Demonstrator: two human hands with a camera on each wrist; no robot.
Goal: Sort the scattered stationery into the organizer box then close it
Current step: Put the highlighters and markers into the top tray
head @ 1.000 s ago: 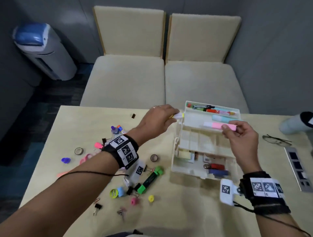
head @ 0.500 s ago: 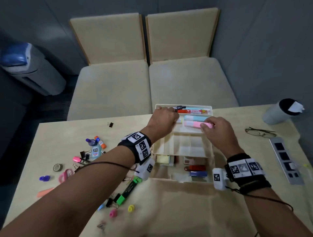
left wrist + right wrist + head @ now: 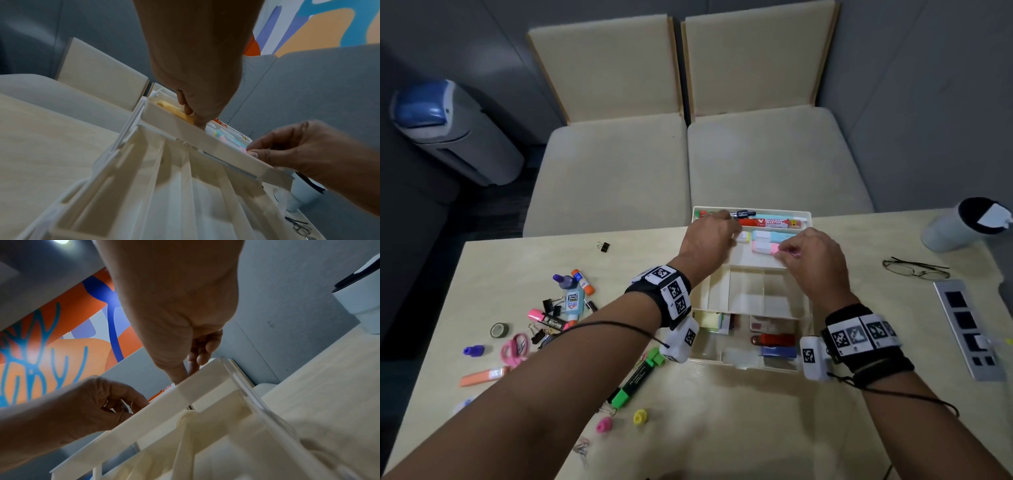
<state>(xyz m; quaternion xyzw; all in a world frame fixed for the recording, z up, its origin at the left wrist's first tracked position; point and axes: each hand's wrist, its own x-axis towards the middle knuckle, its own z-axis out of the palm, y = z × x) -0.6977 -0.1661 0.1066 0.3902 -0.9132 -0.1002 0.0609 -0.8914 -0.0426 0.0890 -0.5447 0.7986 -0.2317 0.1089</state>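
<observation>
Left hand (image 3: 709, 236) pinches yellow highlighter (image 3: 742, 236), right hand (image 3: 810, 255) pinches pink highlighter (image 3: 765, 247), both inside organizer box (image 3: 803, 318)

Smooth cream plastic organizer box (image 3: 804, 308) sits on a matt pale wood-look table (image 3: 756, 428).

We wear black wristbands (image 3: 671, 291) with black-and-white square markers on both bare arms, a white tagged camera block (image 3: 681, 339) under each, thin black cords trailing.
</observation>
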